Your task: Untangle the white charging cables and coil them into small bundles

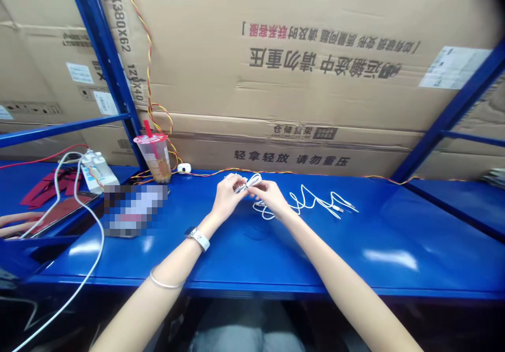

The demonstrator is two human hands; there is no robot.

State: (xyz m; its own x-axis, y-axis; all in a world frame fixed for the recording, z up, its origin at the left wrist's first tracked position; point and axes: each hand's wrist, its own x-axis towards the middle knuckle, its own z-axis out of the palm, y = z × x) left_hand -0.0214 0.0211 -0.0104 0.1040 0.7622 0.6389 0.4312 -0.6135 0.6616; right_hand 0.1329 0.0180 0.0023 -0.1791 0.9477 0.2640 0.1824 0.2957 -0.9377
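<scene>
A coiled white cable (254, 179) is held up over the blue shelf, with a dark tie around its middle. My left hand (228, 197) grips the coil from the left, fingers closed around its end. From the other side my right hand (271, 196) pinches near the tie with thumb and fingers; the exact contact is partly hidden. Behind and right of my right hand, loose white cables (311, 200) lie in wavy loops, their plugs pointing right. Thin dark strands (256, 233) rest on the shelf below my hands.
A blue shelf surface (394, 231) spans the front, backed by large cardboard boxes (315, 99). Left stand a drink cup (155, 157), a blurred phone (136, 210) and a white power strip (98, 172). A white cord (100, 252) hangs over the edge. Another person's hand (19, 223) shows far left.
</scene>
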